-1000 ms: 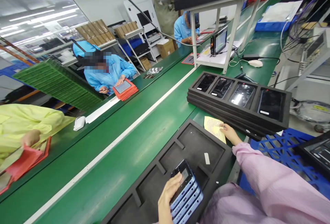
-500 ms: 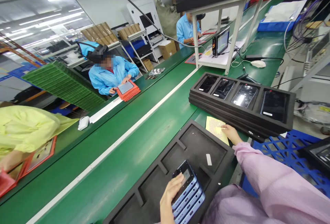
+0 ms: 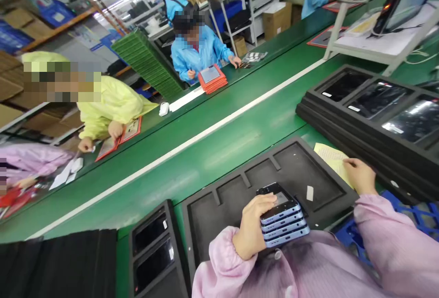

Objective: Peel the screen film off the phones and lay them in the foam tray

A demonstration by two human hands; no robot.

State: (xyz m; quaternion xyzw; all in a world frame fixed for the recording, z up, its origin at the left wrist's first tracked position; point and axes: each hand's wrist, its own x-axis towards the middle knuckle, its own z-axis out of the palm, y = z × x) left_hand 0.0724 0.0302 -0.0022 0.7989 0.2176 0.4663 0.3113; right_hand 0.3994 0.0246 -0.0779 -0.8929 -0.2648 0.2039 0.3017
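Note:
My left hand (image 3: pixel 255 224) is closed around a stack of several blue-edged smartphones (image 3: pixel 283 213), its fingers lying over the top one. The stack sits low over the near edge of a black foam tray (image 3: pixel 226 224), close to my body. At the right end of that tray lies a yellow sheet of small stickers (image 3: pixel 331 160), printed with rows of tiny marks. My right hand (image 3: pixel 361 176) is at the sheet's right edge with fingers pinched on it; whether a single sticker is between the fingertips is too small to tell.
Stacked foam trays with phones (image 3: pixel 377 101) stand at the right. Another phone tray (image 3: pixel 154 247) lies at the left, beside black foam (image 3: pixel 68 261). A green conveyor (image 3: pixel 192 170) runs across; co-workers sit opposite with red-framed pieces (image 3: pixel 212 78). A blue crate (image 3: pixel 418 211) is at my right.
The view has swung left and closer, bringing the left phone tray and more co-workers into sight. My left hand keeps the phone stack; my right hand stays at the yellow sheet.

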